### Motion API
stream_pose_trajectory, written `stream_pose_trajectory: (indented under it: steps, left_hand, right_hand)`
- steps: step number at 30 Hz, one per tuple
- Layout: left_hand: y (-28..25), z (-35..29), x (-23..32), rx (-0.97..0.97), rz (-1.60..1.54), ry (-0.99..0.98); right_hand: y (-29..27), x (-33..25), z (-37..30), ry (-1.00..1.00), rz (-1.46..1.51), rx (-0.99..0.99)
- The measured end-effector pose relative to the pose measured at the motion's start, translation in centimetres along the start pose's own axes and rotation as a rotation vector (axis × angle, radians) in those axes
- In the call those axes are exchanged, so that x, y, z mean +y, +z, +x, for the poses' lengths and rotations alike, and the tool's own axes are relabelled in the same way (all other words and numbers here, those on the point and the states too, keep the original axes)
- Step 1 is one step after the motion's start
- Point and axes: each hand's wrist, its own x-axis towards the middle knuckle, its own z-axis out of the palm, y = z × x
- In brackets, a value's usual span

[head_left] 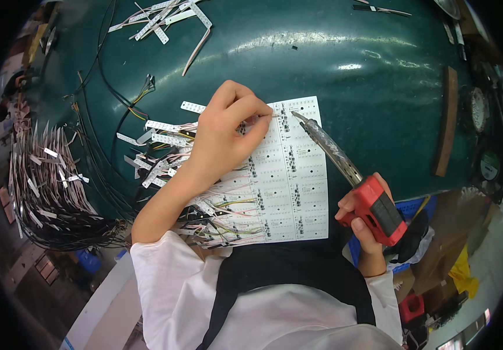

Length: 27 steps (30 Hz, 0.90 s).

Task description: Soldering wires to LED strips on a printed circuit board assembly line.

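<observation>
Head: hands closed on wire, iron

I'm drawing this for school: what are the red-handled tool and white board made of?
Tool handle: probably plastic, smooth red with a dark grip. Shaft: seems metal, from its silvery shine. White board: perhaps coated fibre or plastic, flat and pale; its core is hidden.

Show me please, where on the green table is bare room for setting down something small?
Bare green table lies between the soldering iron and the wooden bar, and between the white board and a small dark scrap beyond it. Left of the board is crowded: strips and a wire bundle.
</observation>
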Motion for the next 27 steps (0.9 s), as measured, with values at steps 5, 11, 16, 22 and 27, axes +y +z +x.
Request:
stream_pose_trajectory:
  steps: [5,11,16,22,27]
  left_hand:
    - [0.1,-0.7,-0.3,-0.015,0.113,0.118]
    - [0.2,-1.1,-0.7,0.011,0.174,0.221]
    - [0.1,-0.9,-0.7,0.051,0.173,0.253]
    - [0.2,-0.6,-1.0,0.096,0.156,0.232]
    - [0.3,-0.5,-1.1,0.103,0.137,0.224]
  right_hand:
    - [0.8,-0.6,-0.1,0.076,0.055,0.033]
    - [0.7,0.3,-0.1,0.013,0.017,-0.011]
    - [0.9,-0.1,-0.3,0.019,0.005,0.008]
    - [1.3,-0.7,0.1,0.09,0.025,0.015]
    - [1.3,-1.0,0.4,0.15,0.009,0.019]
